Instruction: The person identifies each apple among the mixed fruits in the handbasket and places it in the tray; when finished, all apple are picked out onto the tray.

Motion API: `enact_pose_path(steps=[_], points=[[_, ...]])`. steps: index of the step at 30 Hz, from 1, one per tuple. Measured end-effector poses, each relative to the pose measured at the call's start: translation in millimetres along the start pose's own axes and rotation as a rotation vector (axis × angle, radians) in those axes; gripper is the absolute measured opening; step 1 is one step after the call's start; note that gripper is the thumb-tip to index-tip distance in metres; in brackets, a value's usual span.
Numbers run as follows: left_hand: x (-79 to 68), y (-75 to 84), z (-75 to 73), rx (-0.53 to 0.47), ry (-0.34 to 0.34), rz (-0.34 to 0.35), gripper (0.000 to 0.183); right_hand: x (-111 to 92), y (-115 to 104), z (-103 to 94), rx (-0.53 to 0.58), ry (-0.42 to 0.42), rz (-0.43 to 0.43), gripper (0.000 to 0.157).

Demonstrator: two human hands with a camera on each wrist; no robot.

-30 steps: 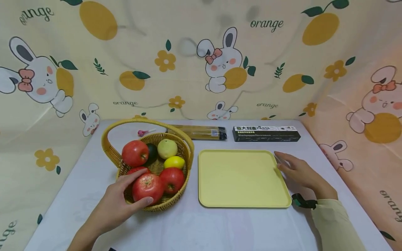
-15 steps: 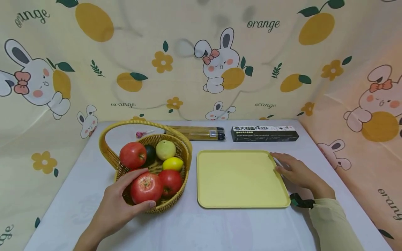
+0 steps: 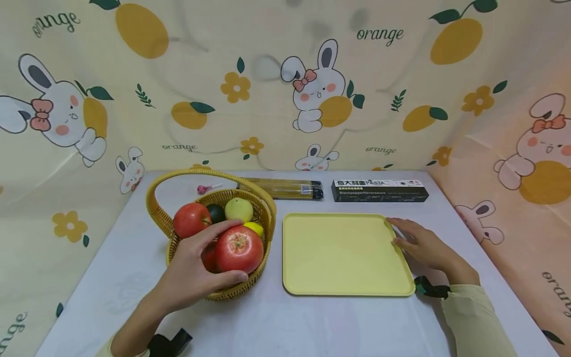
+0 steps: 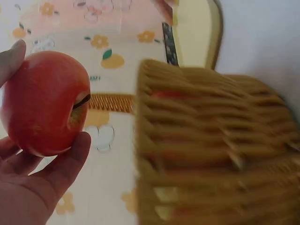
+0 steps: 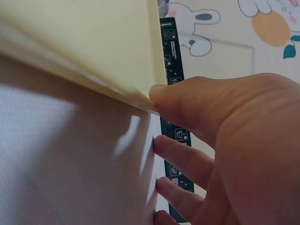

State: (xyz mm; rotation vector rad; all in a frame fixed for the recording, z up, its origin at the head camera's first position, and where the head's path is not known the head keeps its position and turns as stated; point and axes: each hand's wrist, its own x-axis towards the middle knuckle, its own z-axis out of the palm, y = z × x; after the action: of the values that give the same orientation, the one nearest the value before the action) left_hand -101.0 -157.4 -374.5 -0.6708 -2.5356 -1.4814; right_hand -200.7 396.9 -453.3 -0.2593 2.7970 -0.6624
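My left hand (image 3: 192, 267) grips a red apple (image 3: 239, 249) from its left side, thumb below and fingers above in the head view. The left wrist view shows that apple (image 4: 47, 101) held above the rim of the wicker basket (image 4: 211, 140), stem toward the basket. Inside the basket are another red apple (image 3: 191, 220), a dark green fruit (image 3: 216, 213), a pale green round fruit (image 3: 239, 209) and a partly hidden lemon (image 3: 254, 228). My right hand (image 3: 430, 248) rests at the yellow tray's (image 3: 343, 255) right edge, its thumb touching the rim, other fingers extended.
Behind the tray lies a black and white pasta box (image 3: 380, 191). A pack of dry noodles (image 3: 290, 189) and a pink lollipop (image 3: 205, 189) lie behind the basket, whose tall handle (image 3: 209, 173) arches over it. A printed cloth (image 3: 267, 99) walls the table's back and sides.
My left hand has raised the red apple and carried it right, so it now covers the apple beside it and part of the lemon. My right hand stays at the tray's edge.
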Motion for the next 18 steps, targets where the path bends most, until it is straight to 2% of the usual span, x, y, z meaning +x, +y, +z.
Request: enact_pose_path(steps=[5, 11, 18], points=[[25.5, 12.7, 19.3, -0.008, -0.078, 0.079, 0.084, 0.4, 1.0, -0.9, 0.000, 0.002, -0.004, 0.073], [52.5, 26.1, 55.4, -0.094, -0.175, 0.076, 0.083, 0.8, 0.9, -1.1, 0.014, 0.006, -0.006, 0.072], [75.4, 47.3, 88.6, -0.188, -0.252, 0.123, 0.082, 1.0, 0.8, -0.9, 0.007, 0.003, -0.003, 0.072]])
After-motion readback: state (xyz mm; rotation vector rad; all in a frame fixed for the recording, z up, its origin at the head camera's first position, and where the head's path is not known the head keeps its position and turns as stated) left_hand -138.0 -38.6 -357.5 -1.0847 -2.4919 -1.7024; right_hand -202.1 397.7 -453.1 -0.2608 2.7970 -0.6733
